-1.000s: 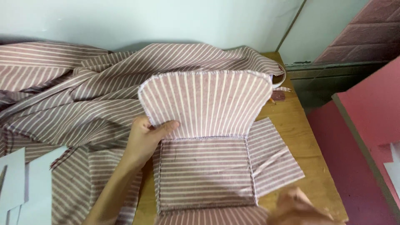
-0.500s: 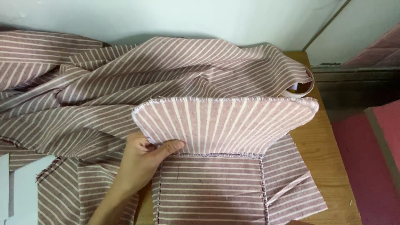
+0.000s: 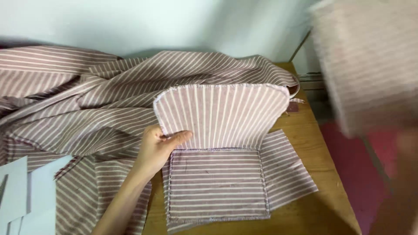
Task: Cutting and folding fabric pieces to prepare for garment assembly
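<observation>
The left hand (image 3: 159,146) has its fingers clamped on the raised striped flap (image 3: 217,115) above the stitched panel (image 3: 215,185); the blurred right hand's (image 3: 402,174) fingers can't be told. A slipping pinch could drop the flap.

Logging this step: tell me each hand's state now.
Left hand: fingers closed on the striped flap.
Right hand: blurred, cannot tell.

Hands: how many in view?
1 for certain: the left hand pinches the lower left corner of the raised striped flap. A blurred shape at the right edge may hide the right hand; cannot tell.
</observation>
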